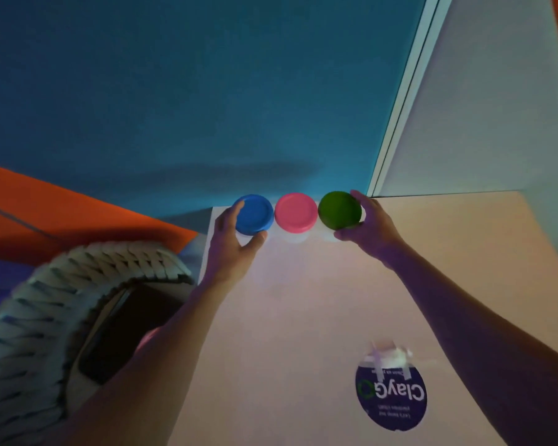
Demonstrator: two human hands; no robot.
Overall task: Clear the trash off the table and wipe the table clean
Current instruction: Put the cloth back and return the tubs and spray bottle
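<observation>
both hands grip end tubs at the desk's [335, 300] far edge: left hand [229, 243] on the blue tub [254, 214], right hand [368, 225] on the green tub [339, 210]; light, rigid, probably slick, best pinched at the lid rim.

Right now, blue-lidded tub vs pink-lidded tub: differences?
The blue-lidded tub sits at the left end of the row, gripped by the left hand; the pink-lidded tub sits in the middle, untouched. Lid colours differ. Both stand upright on the table, with similar round lids.

blue lid [254, 214] | pink lid [295, 212] | green lid [339, 210] | beige table [303, 317] | navy round sticker [391, 399] | teal wall [190, 91]
</observation>
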